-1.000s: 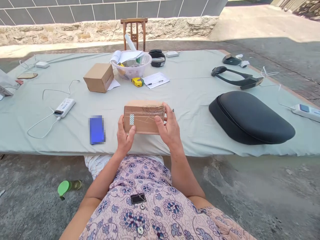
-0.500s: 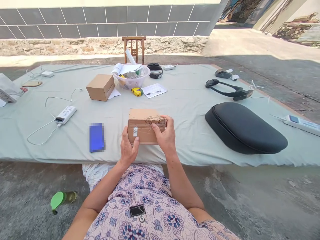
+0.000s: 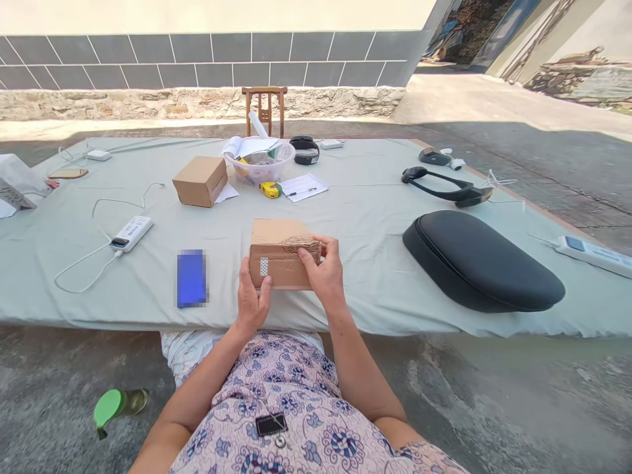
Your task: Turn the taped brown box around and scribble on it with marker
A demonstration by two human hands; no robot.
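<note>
A small brown cardboard box [image 3: 284, 266] sits between my hands near the table's front edge. Dark scribble-like lines run over its right top corner, and a white patterned label is on its near side. My left hand [image 3: 253, 299] grips the left end, thumb against the near face. With the thumb on the near face by the marked corner, my right hand [image 3: 326, 273] holds the right end. The fingers behind the box are partly hidden. To the left lies a blurred blue rectangle [image 3: 191, 278].
Behind stand another cardboard box [image 3: 200, 181], a filled plastic bowl [image 3: 259, 172], a yellow tape measure [image 3: 270, 190] and a paper with a pen [image 3: 309, 187]. A black padded case [image 3: 484, 260] lies right, a white power bank [image 3: 132, 234] with cable left. A green-lidded bottle [image 3: 111, 407] is on the floor.
The whole view has shifted slightly, with the scene lower in the frame. Both hands keep their hold on the box, which has moved or turned only a little.
</note>
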